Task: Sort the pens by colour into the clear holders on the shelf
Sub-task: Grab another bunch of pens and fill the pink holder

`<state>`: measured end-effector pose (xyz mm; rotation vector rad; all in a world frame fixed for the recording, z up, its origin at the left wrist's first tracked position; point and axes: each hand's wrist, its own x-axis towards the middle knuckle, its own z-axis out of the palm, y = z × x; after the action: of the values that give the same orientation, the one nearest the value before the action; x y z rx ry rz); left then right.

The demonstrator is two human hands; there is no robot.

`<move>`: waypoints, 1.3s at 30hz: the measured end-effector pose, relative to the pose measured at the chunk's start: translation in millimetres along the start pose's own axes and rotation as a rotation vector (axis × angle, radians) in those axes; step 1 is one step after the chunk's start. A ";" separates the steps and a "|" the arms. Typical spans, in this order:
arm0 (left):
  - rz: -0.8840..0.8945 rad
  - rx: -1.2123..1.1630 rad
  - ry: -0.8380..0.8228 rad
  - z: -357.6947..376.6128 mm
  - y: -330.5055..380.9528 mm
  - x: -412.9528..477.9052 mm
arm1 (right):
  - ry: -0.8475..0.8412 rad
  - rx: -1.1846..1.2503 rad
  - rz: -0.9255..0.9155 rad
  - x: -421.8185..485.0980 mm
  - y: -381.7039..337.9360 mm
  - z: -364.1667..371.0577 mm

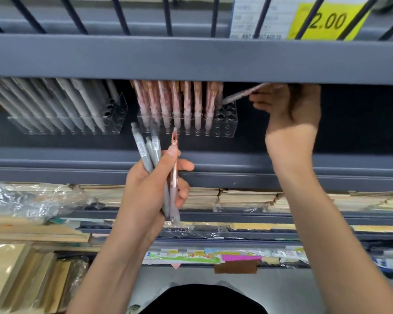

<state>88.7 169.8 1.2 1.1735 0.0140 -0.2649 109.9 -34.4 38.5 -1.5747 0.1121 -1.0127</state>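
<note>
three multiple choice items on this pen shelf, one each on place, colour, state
1. The pink pen holder stands where from the grey pen holder? A left B right C below
2. Most pens in the left hand are: A grey B pink C blue
3. The right hand is: A empty B pinching a pink pen C flat on the shelf
Answers: B, it sits right of the grey one; A, several grey pens beside one pink; B, fingers pinch it by the holder's free holes.

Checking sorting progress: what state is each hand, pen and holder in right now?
Grey holder: mostly full, right holes empty
Pink holder: mostly full, right holes empty
Left hand: grips grey pens and one pink pen
Right hand: holds a tilted pen, tip near pink holder
</note>
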 end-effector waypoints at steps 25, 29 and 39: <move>0.074 0.074 0.026 -3.4 -11.9 -27.8 | -0.429 -0.596 0.007 37.0 -11.1 29.4; 0.112 0.135 -0.051 -10.0 -8.5 -29.8 | -0.248 -0.508 0.052 21.1 -12.7 18.5; 0.122 0.273 -0.256 -20.9 0.6 -27.7 | -0.722 -0.253 0.287 -58.3 -41.8 13.4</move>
<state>64.7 194.6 -2.2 1.3974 -0.3264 -0.3143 63.7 21.9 43.7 -1.9996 -0.0366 -0.1743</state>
